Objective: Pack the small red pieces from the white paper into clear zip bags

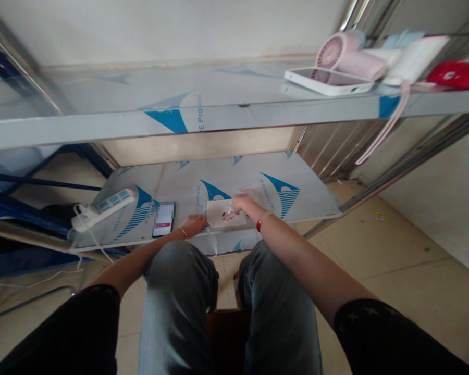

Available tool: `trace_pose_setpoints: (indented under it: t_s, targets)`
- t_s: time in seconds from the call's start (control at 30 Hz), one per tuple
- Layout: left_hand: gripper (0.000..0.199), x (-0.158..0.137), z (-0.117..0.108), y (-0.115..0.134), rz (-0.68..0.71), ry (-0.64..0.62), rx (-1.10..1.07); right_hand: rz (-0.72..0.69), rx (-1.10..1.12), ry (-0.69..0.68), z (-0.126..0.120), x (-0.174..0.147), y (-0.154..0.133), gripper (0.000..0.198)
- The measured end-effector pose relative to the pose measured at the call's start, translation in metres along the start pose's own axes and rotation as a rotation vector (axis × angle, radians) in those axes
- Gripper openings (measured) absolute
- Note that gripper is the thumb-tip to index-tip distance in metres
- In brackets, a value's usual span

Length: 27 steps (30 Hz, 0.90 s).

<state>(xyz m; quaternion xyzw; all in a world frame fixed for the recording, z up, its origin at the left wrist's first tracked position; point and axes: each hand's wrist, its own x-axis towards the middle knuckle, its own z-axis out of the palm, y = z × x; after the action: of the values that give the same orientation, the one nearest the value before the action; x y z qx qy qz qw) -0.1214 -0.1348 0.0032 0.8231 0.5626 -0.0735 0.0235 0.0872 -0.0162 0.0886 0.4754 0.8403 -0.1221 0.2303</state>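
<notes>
A white rectangular piece, cloth or paper (pixel 214 214), lies on the lower shelf (pixel 187 185) between my hands. On top of it is a small shiny clear plastic packet (pixel 229 212) with red marks or bits, too small to make out. My right hand (pixel 244 203) comes down over the right side, its fingers bent together at the packet's edge. Flat on the shelf rests my left hand (pixel 194 225), fingers stretched toward the white piece's left edge and holding nothing. A phone (pixel 164 219) with a lit screen lies left of my left hand.
A white power strip (pixel 105 208) with a cable sits at the shelf's left end. Above runs an upper shelf (pixel 113 122), its front edge overhanging; it bears a white-framed tablet-like object (pixel 328 83), a pink handheld fan (pixel 352 54) and a red item (pixel 455 74). A strap hangs down.
</notes>
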Motion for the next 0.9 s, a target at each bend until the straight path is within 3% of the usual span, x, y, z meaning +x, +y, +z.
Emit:
trace_pose_setpoints:
  t_s: [0.23,0.33,0.53,0.67,0.77,0.9]
  targets:
    - [0.029,0.027,-0.019,0.008,-0.042,0.07,-0.061,-0.045,-0.039,0.082,0.002,0.002,-0.003,0.039]
    - [0.029,0.027,-0.019,0.007,-0.149,0.113,-0.136,-0.075,-0.065,0.122,0.005,0.004,-0.004,0.043]
    - [0.035,-0.01,-0.009,-0.023,-0.509,0.209,-0.17,-0.126,-0.094,0.181,0.009,0.008,-0.004,0.063]
    - [0.036,-0.046,0.003,-0.041,-0.69,0.191,-0.16,-0.133,-0.104,0.194,0.006,0.006,-0.004,0.065]
    - [0.034,-0.06,0.007,-0.045,-0.639,0.163,-0.133,-0.136,-0.107,0.212,0.003,0.004,-0.006,0.062]
    - [0.034,-0.055,0.002,-0.042,-0.516,0.154,-0.075,-0.143,-0.115,0.261,0.001,0.003,-0.009,0.06]
